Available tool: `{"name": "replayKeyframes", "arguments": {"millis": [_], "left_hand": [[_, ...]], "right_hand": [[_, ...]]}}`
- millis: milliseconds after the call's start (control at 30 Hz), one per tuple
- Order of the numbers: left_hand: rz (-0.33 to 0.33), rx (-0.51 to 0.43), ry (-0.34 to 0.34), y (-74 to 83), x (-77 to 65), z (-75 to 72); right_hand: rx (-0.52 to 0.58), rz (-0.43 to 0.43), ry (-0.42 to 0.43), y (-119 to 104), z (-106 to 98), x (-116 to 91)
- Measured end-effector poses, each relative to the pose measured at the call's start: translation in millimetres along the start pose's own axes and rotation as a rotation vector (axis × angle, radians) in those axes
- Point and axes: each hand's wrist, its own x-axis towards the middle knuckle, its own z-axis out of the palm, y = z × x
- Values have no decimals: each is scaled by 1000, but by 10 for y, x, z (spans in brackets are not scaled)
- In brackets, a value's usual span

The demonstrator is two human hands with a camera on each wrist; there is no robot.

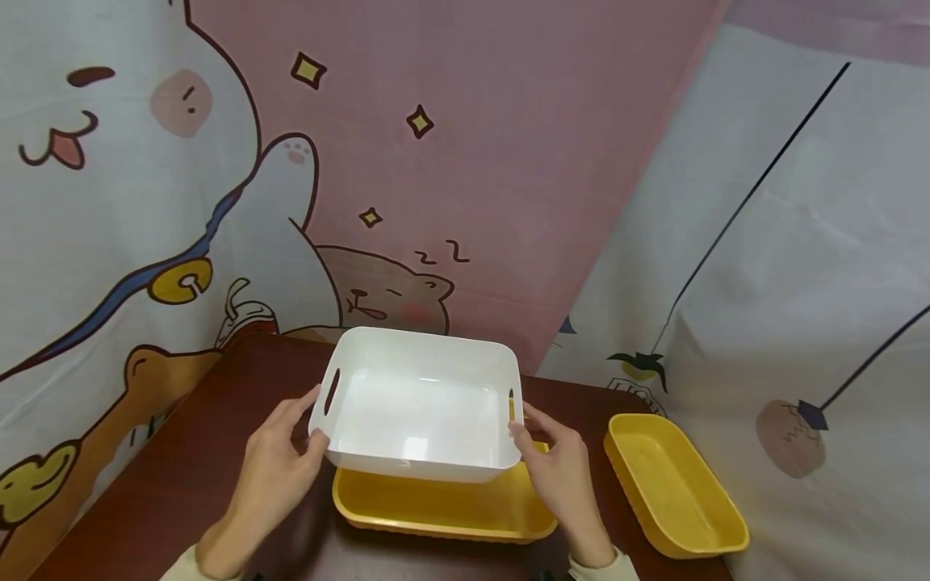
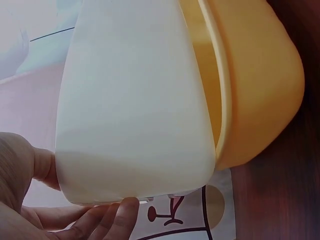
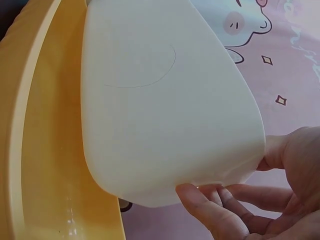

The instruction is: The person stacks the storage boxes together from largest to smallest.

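A white rectangular plastic basket (image 1: 421,403) with slotted handle holes in its short ends is tilted toward me, its hollow inside showing in the head view. My left hand (image 1: 279,460) grips its left end, thumb at the near rim and fingers along the outside. At the opposite end my right hand (image 1: 559,460) pinches the wall beside the handle hole. Below the basket sits a yellow rectangular tub (image 1: 443,516), partly covered by it in the head view. Both wrist views show the basket's smooth white outside (image 2: 130,100) over the tub's rim (image 3: 17,125).
A second yellow tub (image 1: 676,484) stands on the right side of the dark brown table (image 1: 240,387), close to the hanging cloth. Printed cloth (image 1: 508,161) with cartoon animals hangs behind the table and along its sides.
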Motion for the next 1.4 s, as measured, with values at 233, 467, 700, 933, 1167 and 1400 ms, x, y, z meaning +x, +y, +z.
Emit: {"name": "replayKeyframes", "arguments": {"millis": [233,467,700,933,1167,1400], "left_hand": [[-12,-13,-30,43,-40,57],[14,-7,-25,68,-84,119],[0,-30,-59,62,-134,180],[-11,-52,-81,44,-172,228],[-29,-53,-116,31,-186,269],[-46,-61,-142,4,-193,307]], "right_hand": [[9,4,20,49,-78,-12],[-1,37,15,135,-131,-19],[-22,77,5,205,-160,-22],[-26,77,4,271,-169,-39],[-20,50,-1,335,-178,-40],[-36,64,-2,407,-145,-26]]}}
